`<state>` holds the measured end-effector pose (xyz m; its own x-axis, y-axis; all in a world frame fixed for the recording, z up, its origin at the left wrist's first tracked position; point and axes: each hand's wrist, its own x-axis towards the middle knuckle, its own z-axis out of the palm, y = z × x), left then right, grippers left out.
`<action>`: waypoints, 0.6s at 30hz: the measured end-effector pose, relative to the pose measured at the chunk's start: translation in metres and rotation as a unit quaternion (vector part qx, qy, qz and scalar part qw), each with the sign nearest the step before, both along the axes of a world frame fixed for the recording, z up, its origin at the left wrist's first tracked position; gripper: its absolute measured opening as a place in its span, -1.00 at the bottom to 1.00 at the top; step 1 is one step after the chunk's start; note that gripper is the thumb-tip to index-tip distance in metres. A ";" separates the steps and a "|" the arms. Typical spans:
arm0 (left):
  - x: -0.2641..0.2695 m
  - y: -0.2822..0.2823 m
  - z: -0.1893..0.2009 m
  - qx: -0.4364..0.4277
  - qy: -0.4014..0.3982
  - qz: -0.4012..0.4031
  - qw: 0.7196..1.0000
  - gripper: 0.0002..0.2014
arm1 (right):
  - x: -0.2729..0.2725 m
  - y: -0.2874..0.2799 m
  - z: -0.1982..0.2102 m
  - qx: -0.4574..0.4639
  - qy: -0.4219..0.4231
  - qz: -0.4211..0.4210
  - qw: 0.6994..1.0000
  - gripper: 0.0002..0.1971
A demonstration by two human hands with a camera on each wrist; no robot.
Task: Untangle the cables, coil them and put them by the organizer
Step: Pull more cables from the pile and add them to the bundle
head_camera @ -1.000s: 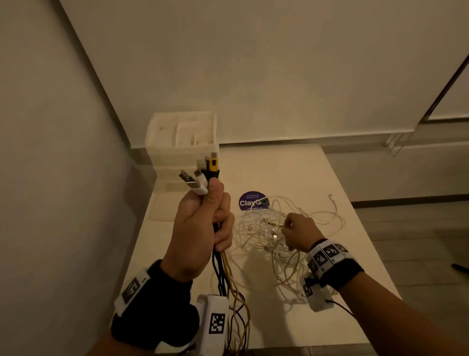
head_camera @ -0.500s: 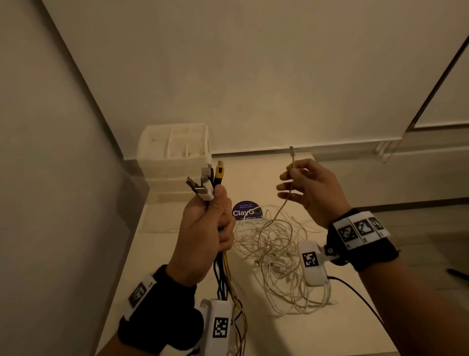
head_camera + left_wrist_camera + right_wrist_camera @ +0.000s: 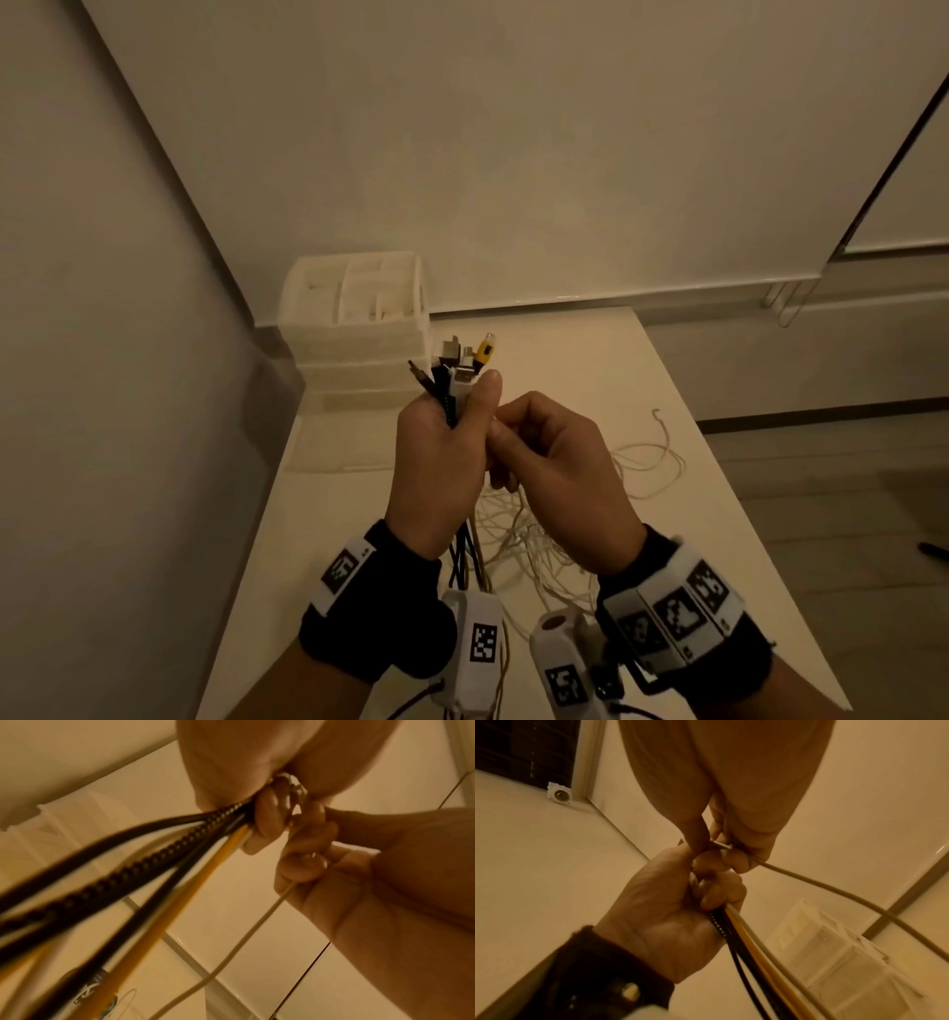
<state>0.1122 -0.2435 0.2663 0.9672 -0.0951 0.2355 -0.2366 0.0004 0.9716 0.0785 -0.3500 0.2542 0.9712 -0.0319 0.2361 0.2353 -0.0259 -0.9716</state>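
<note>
My left hand [image 3: 441, 457] is raised above the table and grips a bundle of cables [image 3: 457, 370] in a fist; black, white and yellow plugs fan out above the thumb, and the strands [image 3: 144, 862] hang down below the palm. My right hand [image 3: 544, 452] is pressed against the left fist and pinches the end of a thin white cable [image 3: 834, 888] at the left fingers. That strand [image 3: 246, 935] trails down toward the tangled white cables [image 3: 544, 519] on the table. The white drawer organizer [image 3: 359, 318] stands at the far left corner.
The white table [image 3: 580, 360] sits against a wall on the left and at the back. A loose white cable loop [image 3: 657, 452] lies near the right edge. A dark round sticker [image 3: 95, 990] shows on the tabletop. Floor lies beyond the right edge.
My right hand lifted a white cable end out of the tangle, then carried it left to the left fist, where both hands now meet. The left hand kept gripping its bundle.
</note>
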 end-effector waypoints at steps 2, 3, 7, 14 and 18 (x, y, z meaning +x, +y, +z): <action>0.004 0.001 -0.004 0.016 -0.009 0.043 0.999 -0.55 | -0.002 0.001 -0.006 0.003 -0.006 0.009 1.000 -0.90; 0.006 0.002 -0.005 0.015 -0.014 0.056 0.998 -0.54 | -0.003 0.001 -0.012 0.001 -0.003 0.011 1.000 -0.90; 0.013 0.011 0.004 -0.063 -0.020 0.051 0.997 -0.54 | -0.001 0.001 -0.065 -0.083 0.018 0.027 0.996 -0.81; 0.010 0.036 0.031 -0.147 -0.094 0.050 0.983 -0.57 | 0.015 -0.024 -0.151 -0.238 0.046 0.012 0.970 -0.75; 0.007 0.056 0.051 -0.193 -0.123 0.042 0.973 -0.57 | 0.034 -0.038 -0.156 -0.276 0.085 0.040 0.957 -0.74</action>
<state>0.1189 -0.1877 0.3177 0.8776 0.1230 0.4633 -0.4768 0.3243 0.8170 0.1121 -0.3883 0.0984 0.9911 0.1288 0.0348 0.0989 -0.5340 -0.8397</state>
